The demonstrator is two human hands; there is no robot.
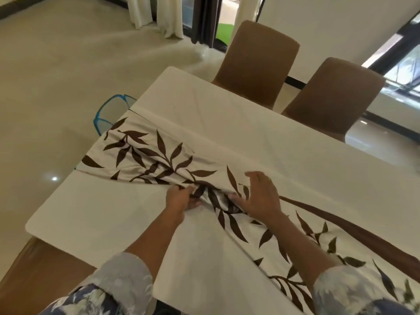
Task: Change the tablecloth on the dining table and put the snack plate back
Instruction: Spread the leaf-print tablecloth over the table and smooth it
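Observation:
A cream tablecloth (145, 155) printed with dark brown leaves lies bunched in folds across the white dining table (95, 210). Its plain cream underside is turned over the far half of the table. My left hand (181, 200) grips a gathered fold of the leaf print near the table's middle. My right hand (259, 196) lies just right of it, fingers spread and fairly straight on the same bunched cloth. A brown border strip of the cloth runs off to the right. No snack plate is in view.
Two brown upholstered chairs (256, 62) (334, 96) stand along the table's far side. A third brown chair (29, 278) is at the near left corner. A blue-rimmed object (109, 112) sits on the floor past the table's left end. Cream curtains (156, 14) hang at the back.

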